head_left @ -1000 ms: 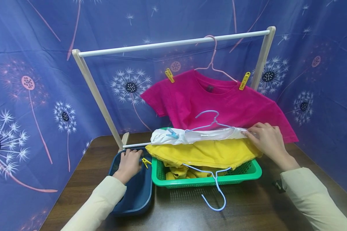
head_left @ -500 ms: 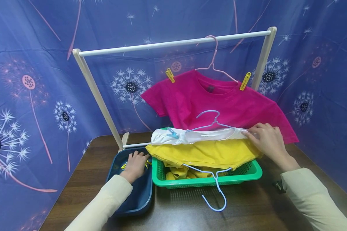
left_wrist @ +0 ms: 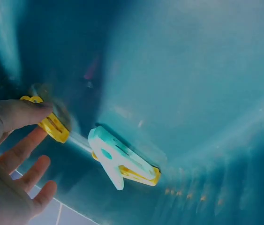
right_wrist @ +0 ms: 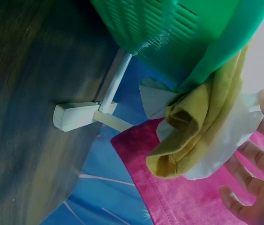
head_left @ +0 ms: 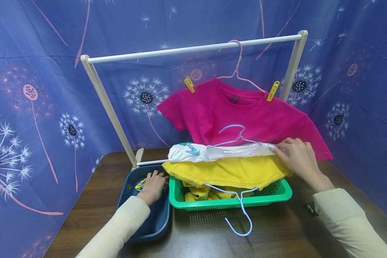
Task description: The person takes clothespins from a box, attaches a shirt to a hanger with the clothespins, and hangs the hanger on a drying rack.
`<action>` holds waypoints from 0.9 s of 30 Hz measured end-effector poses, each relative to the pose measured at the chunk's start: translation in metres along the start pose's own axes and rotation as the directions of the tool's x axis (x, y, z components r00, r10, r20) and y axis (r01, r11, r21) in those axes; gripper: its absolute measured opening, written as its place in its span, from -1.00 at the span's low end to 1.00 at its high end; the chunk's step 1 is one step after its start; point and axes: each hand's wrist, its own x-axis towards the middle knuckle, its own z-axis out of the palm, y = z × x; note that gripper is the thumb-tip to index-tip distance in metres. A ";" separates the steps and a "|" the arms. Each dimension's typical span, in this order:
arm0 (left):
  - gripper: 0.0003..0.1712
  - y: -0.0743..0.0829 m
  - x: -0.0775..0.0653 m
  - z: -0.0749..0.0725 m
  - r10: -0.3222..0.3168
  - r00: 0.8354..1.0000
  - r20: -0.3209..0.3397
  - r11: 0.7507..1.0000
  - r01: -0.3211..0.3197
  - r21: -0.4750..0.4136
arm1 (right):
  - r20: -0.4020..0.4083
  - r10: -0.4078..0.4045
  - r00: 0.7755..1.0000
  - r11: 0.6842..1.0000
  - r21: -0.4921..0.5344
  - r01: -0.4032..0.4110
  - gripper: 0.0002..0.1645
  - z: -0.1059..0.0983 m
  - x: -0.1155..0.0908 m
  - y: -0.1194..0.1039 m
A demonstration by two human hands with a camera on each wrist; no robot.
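The person's left hand reaches down into a dark blue bin, and the left wrist view shows its thumb and index finger pinching a yellow clothespin near the bin's wall, the other 3 fingers spread away from it. Just beside that clothespin, in the bin, lies a pale blue-green clothespin, partly on top of another yellow clothespin. The right hand grips the shoulder of a white shirt between thumb and fingers; the shirt lies across the back part of a green basket, with a lilac-blue hanger in its neck and a light blue clothespin on its other shoulder. In front of the white shirt, yellow cloth spreads over the basket, and a 2nd hanger sticks out from under it, its hook over the front rim and above the wooden table. Behind, a pink shirt hangs by a pink hanger from the white rod of a rack, with 2 yellow clips, 1 at each shoulder, against a blue dandelion-print curtain
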 end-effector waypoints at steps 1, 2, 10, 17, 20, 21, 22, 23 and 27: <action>-0.62 0.000 0.000 0.000 0.005 1.000 -0.004 1.000 -0.005 0.006 | 0.000 0.001 1.000 1.000 0.001 -0.001 -0.74 0.000 0.000 0.000; -0.63 0.000 0.000 0.000 0.007 1.000 -0.004 1.000 -0.007 0.008 | 0.000 0.001 1.000 1.000 0.002 -0.001 -0.74 0.001 0.000 0.000; -0.63 -0.002 0.000 0.000 0.007 1.000 -0.001 1.000 -0.007 -0.003 | -0.007 -0.001 1.000 1.000 -0.007 0.001 -0.74 0.001 -0.001 0.001; -0.60 -0.003 -0.001 -0.002 0.003 1.000 0.013 1.000 -0.003 -0.003 | -0.009 0.005 1.000 1.000 -0.008 -0.005 -0.75 0.001 -0.001 0.002; -0.60 -0.003 -0.001 -0.002 0.007 1.000 0.016 1.000 -0.006 -0.011 | -0.012 0.003 1.000 1.000 -0.010 -0.004 -0.75 0.001 -0.001 0.001; -0.59 -0.003 -0.001 -0.002 0.007 1.000 0.018 1.000 -0.007 -0.015 | -0.012 0.003 1.000 1.000 -0.010 -0.003 -0.74 0.001 -0.001 0.001; -0.59 -0.003 -0.001 -0.002 0.008 1.000 0.018 1.000 -0.007 -0.020 | -0.012 0.003 1.000 1.000 -0.010 -0.003 -0.74 0.001 -0.001 0.001; -0.59 -0.003 -0.001 -0.003 0.008 1.000 0.019 1.000 -0.008 -0.024 | -0.011 0.005 1.000 1.000 -0.010 -0.005 -0.74 0.001 -0.001 0.001; -0.58 -0.004 0.000 -0.003 0.007 1.000 0.019 0.999 -0.006 -0.045 | -0.006 0.011 1.000 1.000 -0.012 -0.011 -0.74 0.001 -0.001 0.000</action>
